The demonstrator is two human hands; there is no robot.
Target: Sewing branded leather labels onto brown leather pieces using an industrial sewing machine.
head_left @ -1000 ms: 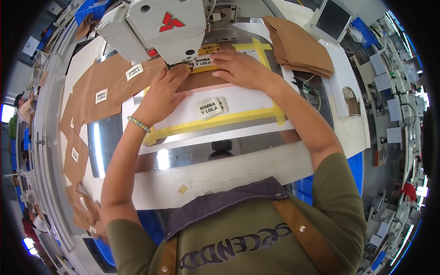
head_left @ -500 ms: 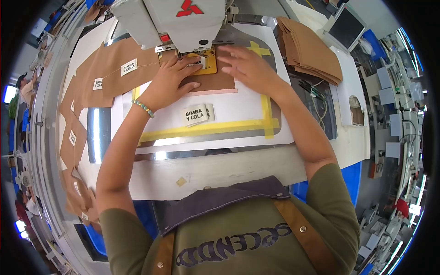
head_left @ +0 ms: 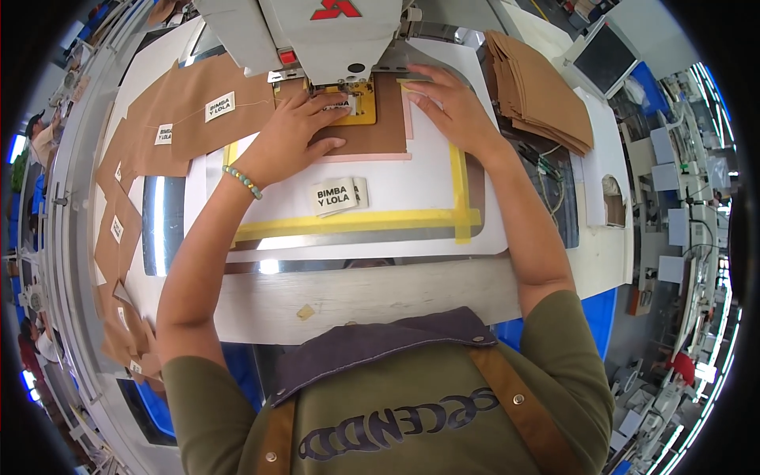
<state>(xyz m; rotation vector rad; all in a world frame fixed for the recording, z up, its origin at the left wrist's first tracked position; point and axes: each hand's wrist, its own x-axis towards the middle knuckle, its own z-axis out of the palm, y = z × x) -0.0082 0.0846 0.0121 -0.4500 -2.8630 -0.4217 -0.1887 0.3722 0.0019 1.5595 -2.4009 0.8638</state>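
Observation:
A brown flat piece [head_left: 389, 136] lies under the white sewing machine head [head_left: 336, 51], its near edge along a pink strip [head_left: 372, 157]. A yellow clamp frame [head_left: 366, 111] sits on it around a white label. My left hand [head_left: 291, 138] lies palm down, fingers stretched over the left of the piece and onto the frame and label; its fingertips cover part of both. To the right of the piece, my right hand [head_left: 457, 115] holds nothing, fingers apart by the pink strip's upright part. Nearer to me, a few loose white labels [head_left: 334, 196] overlap on the white board [head_left: 404, 202].
Brown pieces with labels [head_left: 186, 119], joined by thread, trail left and down off the table. At the right stand a stack of brown pieces [head_left: 542, 95], a monitor [head_left: 606, 59] and dark tools with cords [head_left: 548, 168]. Yellow tape [head_left: 356, 223] borders the board.
My right hand has moved right, off the brown piece, with its fingers at the pink strip. My left hand stays over the frame. The whole view has shifted slightly.

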